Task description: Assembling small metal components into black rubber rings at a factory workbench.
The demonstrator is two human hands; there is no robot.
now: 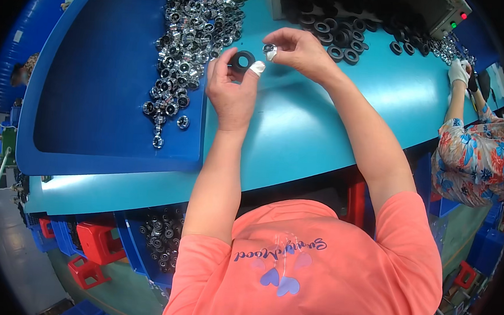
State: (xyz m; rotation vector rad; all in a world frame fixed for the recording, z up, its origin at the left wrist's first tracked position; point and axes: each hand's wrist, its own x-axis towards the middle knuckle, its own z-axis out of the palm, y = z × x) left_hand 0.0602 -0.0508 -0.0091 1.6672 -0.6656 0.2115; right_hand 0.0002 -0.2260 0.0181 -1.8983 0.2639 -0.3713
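Observation:
My left hand (231, 96) is closed round a thick black rubber ring (235, 63), whose open hole shows the teal tabletop through it. Just to its right and slightly higher, my right hand (302, 52) pinches a small shiny wheel hub (268, 47) between thumb and fingertips. Hub and ring are apart. White coverings wrap both thumb tips. Beside my left hand, a heap of chrome-and-black wheel hubs (179, 66) lies along the right side of a large blue tray (113, 165). Beyond my right hand is a pile of black rubber rings (350, 55).
The teal table (305, 132) carries the tray. A grey machine box (449, 22) with red and green lights stands at the back right. At far right, a co-worker's white-gloved hand (458, 72) is near more shiny parts. Red stools (98, 243) and a bin of hubs (160, 235) are below.

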